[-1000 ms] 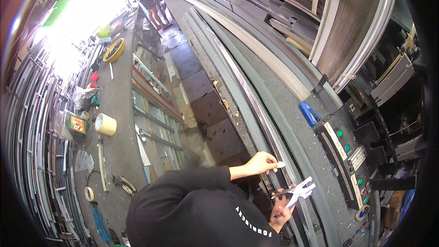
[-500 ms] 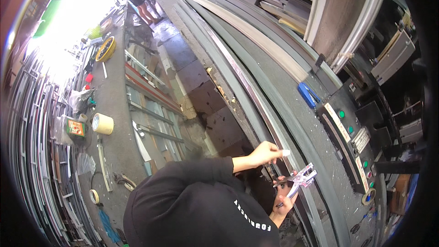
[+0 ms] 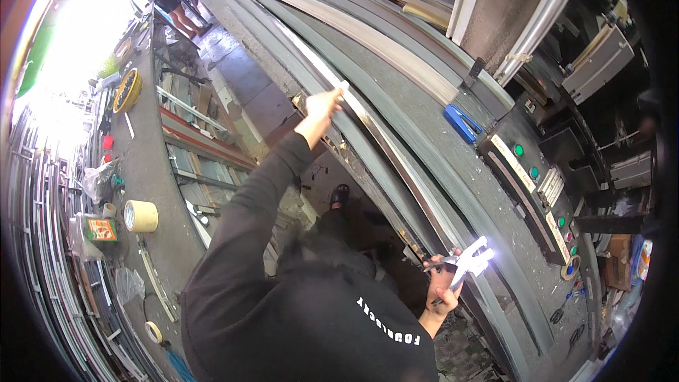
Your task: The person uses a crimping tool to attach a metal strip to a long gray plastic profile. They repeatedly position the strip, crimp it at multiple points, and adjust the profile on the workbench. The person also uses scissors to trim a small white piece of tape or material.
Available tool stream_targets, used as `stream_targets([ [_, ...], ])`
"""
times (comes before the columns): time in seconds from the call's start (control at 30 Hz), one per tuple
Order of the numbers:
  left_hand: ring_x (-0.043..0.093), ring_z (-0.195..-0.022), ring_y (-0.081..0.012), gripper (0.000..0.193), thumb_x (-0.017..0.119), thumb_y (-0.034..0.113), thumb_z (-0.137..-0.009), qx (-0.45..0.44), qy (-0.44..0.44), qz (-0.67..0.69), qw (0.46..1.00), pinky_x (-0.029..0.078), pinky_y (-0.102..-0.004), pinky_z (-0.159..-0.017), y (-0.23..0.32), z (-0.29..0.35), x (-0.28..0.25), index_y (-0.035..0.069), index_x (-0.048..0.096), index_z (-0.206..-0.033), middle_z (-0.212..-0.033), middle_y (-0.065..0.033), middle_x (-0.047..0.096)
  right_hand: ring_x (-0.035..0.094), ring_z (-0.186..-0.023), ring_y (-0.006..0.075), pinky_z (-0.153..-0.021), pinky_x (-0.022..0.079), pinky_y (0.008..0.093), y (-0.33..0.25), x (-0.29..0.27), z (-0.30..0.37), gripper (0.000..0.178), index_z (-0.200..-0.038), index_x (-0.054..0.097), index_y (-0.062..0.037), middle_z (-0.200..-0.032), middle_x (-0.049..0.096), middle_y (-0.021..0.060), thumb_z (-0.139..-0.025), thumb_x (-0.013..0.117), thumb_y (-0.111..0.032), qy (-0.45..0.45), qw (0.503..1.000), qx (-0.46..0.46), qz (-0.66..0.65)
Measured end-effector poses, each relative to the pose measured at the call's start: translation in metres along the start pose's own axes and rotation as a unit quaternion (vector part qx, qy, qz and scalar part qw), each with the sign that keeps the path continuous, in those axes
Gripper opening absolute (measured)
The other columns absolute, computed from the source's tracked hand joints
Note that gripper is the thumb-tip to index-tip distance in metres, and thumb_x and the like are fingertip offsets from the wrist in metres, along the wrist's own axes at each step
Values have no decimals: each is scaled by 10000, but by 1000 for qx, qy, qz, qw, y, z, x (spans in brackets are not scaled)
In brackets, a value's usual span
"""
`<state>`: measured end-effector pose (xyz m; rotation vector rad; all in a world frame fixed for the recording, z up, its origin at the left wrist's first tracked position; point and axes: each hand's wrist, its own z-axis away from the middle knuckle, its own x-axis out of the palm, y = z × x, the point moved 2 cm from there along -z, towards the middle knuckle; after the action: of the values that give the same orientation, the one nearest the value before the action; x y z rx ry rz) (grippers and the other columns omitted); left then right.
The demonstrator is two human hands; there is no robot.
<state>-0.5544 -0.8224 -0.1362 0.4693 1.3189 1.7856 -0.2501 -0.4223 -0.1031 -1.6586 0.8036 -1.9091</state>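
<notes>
My left hand [image 3: 322, 114] is stretched far forward along the bench, fingers pinched on a small white piece [image 3: 344, 86]. That piece rests at a long shiny metal strip [image 3: 375, 127] lying lengthwise on the bench. Close to my body, my right hand [image 3: 443, 297] is wrapped round a shiny plier-like tool [image 3: 472, 263], whose bright head glares in the light. A scissor-like dark blade [image 3: 437, 263] also pokes out of the right hand; its exact kind is partly hidden. The right hand is just over the near end of the strips.
Grey profiles [image 3: 417, 163] run along the bench. A blue stapler-like tool [image 3: 463, 124] and a panel with green buttons [image 3: 523, 177] are at right. Across the aisle, a side bench holds a tape roll [image 3: 141, 216] and a yellow bowl [image 3: 128, 90]. A person [image 3: 170, 0] stands far back.
My left hand has moved forward and left along the strip with the white piece. The right hand stays in nearly the same place with its tools. The view has shifted somewhat.
</notes>
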Motion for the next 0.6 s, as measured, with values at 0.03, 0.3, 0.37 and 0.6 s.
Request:
stream_targets([
  [0.03, 484, -393, -99, 240, 822, 216, -720, 1, 31, -15, 999, 333, -242, -364, 10, -30, -10, 12, 696, -715, -596, -48, 625, 532, -1087, 378, -922, 446, 518, 2, -1, -1, 999, -1430, 313, 31, -1138, 531, 257, -500, 637, -140, 3, 1000, -11, 0],
  [0.3, 577, -517, -98, 280, 851, 243, -710, 130, -33, 86, 987, 441, -250, -450, 68, -230, -67, -2, 752, -801, -696, -54, 689, 562, -997, 340, -835, 499, 460, 28, -27, 8, 1023, -1404, 368, 2, -1277, 465, 243, -465, 670, -266, 133, 981, -69, 120],
  [0.37, 578, -527, -114, 325, 860, 287, -695, 103, -39, -49, 993, 469, -248, -496, 77, -252, -67, -3, 750, -790, -723, -69, 698, 507, -1115, 338, -876, 481, 476, 29, -35, 10, 1125, -1485, 260, -44, -1395, 409, 180, -506, 763, -276, 107, 983, -74, 127],
  [0.6, 586, -555, -90, 293, 779, 265, -802, 79, -199, -141, 967, 477, -243, -542, 99, -263, -92, -18, 722, -754, -678, -73, 688, 472, -1186, 381, -926, 432, 526, 37, -10, 0, 964, -1472, 309, -44, -1456, 365, 207, -634, 718, -292, 99, 978, -32, 181],
])
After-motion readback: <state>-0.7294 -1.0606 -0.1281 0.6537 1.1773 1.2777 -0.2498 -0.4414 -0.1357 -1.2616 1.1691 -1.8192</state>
